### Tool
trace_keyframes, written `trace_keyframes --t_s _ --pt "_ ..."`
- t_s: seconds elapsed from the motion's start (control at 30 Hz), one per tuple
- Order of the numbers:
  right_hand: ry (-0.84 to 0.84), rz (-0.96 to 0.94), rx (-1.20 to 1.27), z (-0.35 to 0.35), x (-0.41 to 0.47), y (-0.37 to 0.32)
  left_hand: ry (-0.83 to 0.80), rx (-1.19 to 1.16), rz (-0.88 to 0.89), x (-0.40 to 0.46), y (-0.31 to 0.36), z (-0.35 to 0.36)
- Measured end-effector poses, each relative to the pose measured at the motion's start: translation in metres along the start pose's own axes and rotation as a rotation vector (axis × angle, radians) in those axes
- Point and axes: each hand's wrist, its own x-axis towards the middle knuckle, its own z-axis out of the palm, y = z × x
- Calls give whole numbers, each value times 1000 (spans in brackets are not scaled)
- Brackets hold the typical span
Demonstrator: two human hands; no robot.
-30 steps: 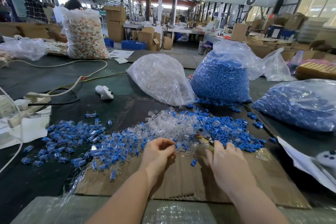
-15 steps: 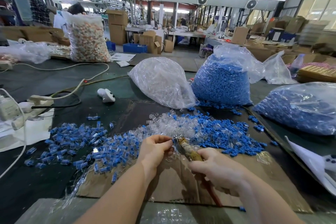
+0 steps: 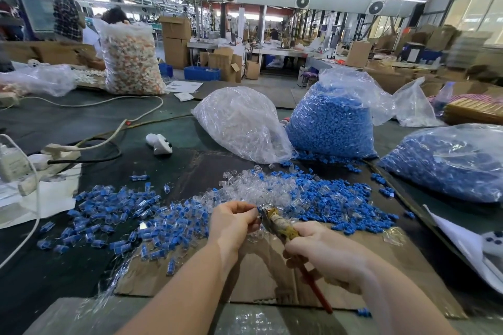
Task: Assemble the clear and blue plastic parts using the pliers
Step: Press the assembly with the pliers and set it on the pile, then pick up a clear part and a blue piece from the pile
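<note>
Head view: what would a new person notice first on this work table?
Probably the two hands at the near centre: the left hand pinches a small part against the tip of the pliers, which the right hand grips. Behind them spreads a heap of loose blue and clear parts, and further back stand a clear-parts bag and a blue-parts bag.

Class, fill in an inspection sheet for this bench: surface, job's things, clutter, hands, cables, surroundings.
Surface: dark table with flattened cardboard under the hands.
Job's things: pliers; loose clear parts; loose blue parts; assembled pieces heaped left.
Clutter: bag of clear parts; bags of blue parts.
Hands: left hand pinches a small part at the pliers' tip; right hand grips the handles.
Cables: power strip with trailing cords.
Surroundings: cartons, people at the far left.
</note>
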Motion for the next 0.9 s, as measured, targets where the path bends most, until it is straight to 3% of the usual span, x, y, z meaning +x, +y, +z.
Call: trace_keyframes --t_s 0.2,0.43,0.6,0.63,0.7,0.8,0.9 --pt "77 -121 -60 9 1 2 18 -3 -3 -4 0 3" --pt "152 -139 -136 13 5 8 29 -18 -8 -8 -1 5" --pt "159 -133 -20 9 6 15 77 -38 -6 -12 3 0" --pt "192 -131 -14 9 8 18 106 2 20 -13 3 -4" --pt "312 -126 -81 8 16 28 188 302 176 -11 2 -15" --pt "497 -21 -358 5 26 47 288 714 453 -10 3 -33" --pt "632 23 -530 3 30 58 363 942 543 -4 1 -52"
